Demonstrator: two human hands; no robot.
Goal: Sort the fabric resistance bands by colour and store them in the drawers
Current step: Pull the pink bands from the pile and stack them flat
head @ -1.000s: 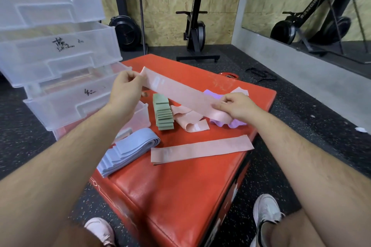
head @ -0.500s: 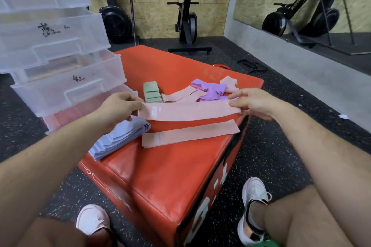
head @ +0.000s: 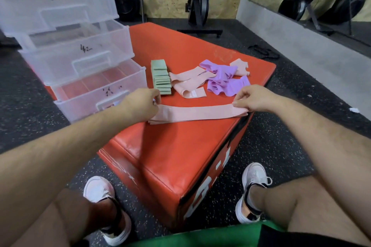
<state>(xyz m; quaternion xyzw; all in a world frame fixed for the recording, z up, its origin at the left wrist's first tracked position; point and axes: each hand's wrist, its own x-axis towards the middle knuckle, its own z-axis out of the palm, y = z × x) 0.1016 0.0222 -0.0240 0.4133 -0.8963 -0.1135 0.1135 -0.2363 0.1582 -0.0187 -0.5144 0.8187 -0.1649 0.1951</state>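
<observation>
1. Hands well apart: my left hand pinches one end of the pink band stack and my right hand pinches the other, with the stack lying flat along the near edge of the red plyo box.
2. Step in hand, as I judge it: squaring pink on pink.
3. Loose pink bands and purple bands lie tangled beyond; the green bands sit folded (neat enough).
4. Next calls for releasing both ends and picking another pink out of the tangle. The open bottom drawer stands just to my left.
</observation>
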